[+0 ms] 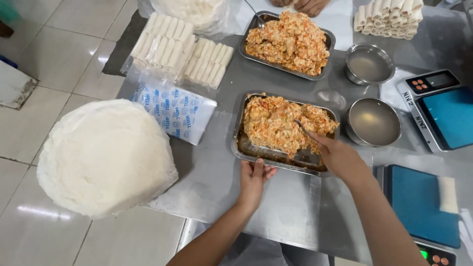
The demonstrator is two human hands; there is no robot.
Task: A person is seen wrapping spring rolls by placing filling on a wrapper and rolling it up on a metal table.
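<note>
At a steel worktop (276, 216), the right hand (340, 157) closes its grip on a spoon (304, 130) dug into orange filling (281, 125) — soft, crumbly, likely to spill — in the near tray (240, 148). The left hand (253, 178) rests open-fingered against the tray's front rim, probably the safest hold on thin, slippery metal.

White plastic packet (178, 114) with blue print: flat, rectangular, lying on surface left of left hand (253, 178) and further from person. Clear bag (189, 14) of white sheets: well beyond both hands, top edge of view. Scale with blue platform (451, 117), small dark display (440, 80) and orange buttons: right of right hand (340, 157). Second scale's green-lit display (424, 254): bottom right, nearer person than right hand.
</note>
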